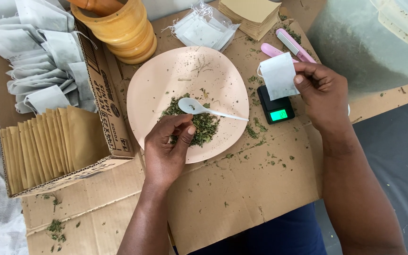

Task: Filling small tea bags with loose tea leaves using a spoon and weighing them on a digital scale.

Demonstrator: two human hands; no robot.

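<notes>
Left hand (168,148), frame centre, fingers curled and pinched together over the pile of dried green herb (199,125) on the pink plate (166,80); looks like it holds a pinch of leaf, hard to confirm. White plastic spoon (204,108) lies on the pile, just above the fingertips, untouched. Right hand (319,92), upper right, pinches an empty white tea bag (278,75) by its edge, bag hanging above the small black scale (275,109) with a lit green display. Judgement: to do this well, keep the pinch tight and small, and hold the bag mouth open and steady near the plate so crumbs don't drop onto the cardboard (242,189), already littered with flakes. Box of filled bags and brown sachets (48,141) sits at left, mortar (119,28) top centre.
</notes>
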